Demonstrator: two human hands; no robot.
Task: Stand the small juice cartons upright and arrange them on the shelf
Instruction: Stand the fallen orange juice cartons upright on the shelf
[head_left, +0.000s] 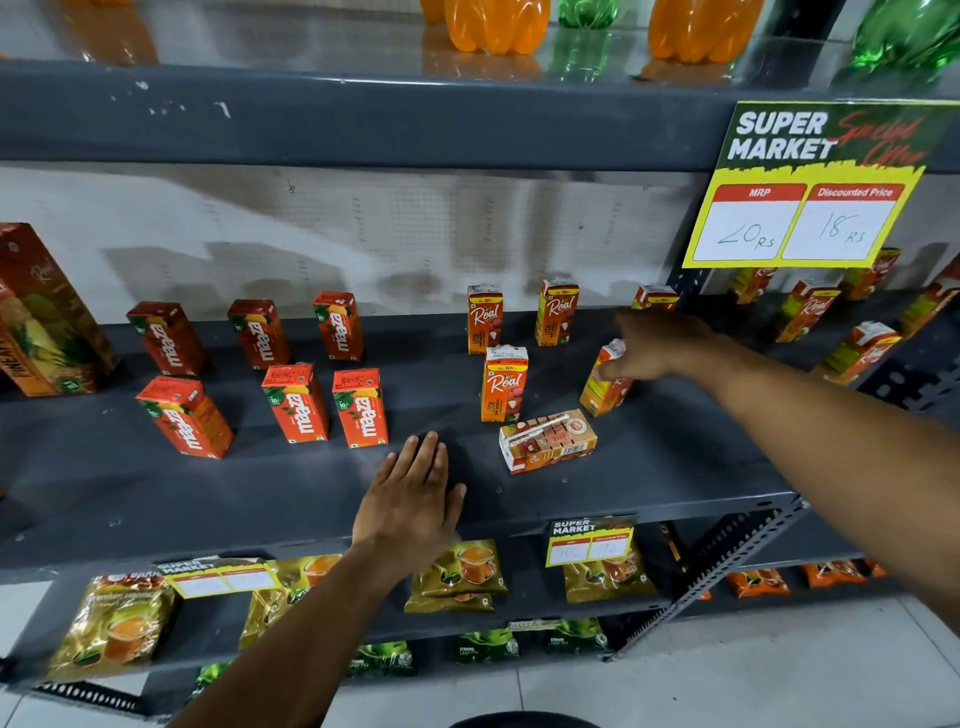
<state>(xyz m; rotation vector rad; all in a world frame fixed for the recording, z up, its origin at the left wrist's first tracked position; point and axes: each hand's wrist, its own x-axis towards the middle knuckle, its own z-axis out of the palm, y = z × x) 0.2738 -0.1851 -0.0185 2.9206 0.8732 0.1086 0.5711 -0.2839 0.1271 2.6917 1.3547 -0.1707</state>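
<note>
Your right hand (644, 348) gripped a tilted carton (602, 387) near the back of the shelf (260, 483). Your left hand (415, 488) lay flat, open and empty. Between them, another carton (548, 440) lay on its side.

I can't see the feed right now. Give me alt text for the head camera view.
The right hand grips a tilted juice carton on the grey shelf, while another carton lies flat on its side in front. The left hand hovers open near the shelf's front edge; six red cartons and several orange ones stand upright.
</note>
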